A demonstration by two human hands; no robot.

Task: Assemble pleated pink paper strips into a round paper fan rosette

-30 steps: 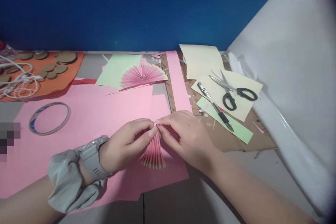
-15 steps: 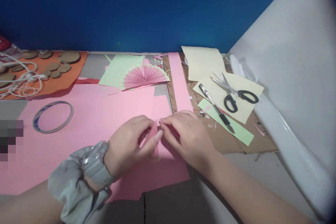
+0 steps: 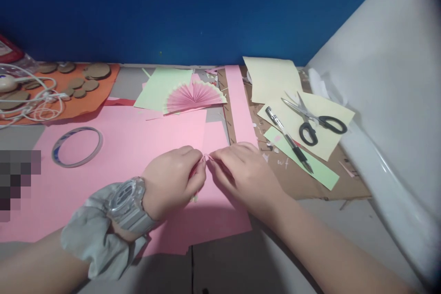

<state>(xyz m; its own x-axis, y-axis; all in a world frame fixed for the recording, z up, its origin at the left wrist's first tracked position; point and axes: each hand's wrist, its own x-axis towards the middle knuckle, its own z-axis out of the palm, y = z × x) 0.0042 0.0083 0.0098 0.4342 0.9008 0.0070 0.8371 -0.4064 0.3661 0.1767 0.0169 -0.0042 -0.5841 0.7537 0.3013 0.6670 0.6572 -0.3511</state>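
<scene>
Both hands meet over the pink paper sheets. My left hand, with a watch and a grey scrunchie on its wrist, pinches one side of a folded pink paper. The fingers of my right hand are closed on its other side. Only a small peak of the folds shows between the fingertips; the rest is hidden by the hands. Beyond them, a pleated pink paper fan with pale green edging lies spread in a half circle, partly on a light green sheet.
Scissors and a pen lie at right on cream paper, a green strip and cardboard. A tape roll sits at left. White cables and cardboard discs rest on orange paper.
The left thumb has drawn back and closed against its fingers. Less of the pleated pink paper shows between the hands. The whole view has shifted slightly.
</scene>
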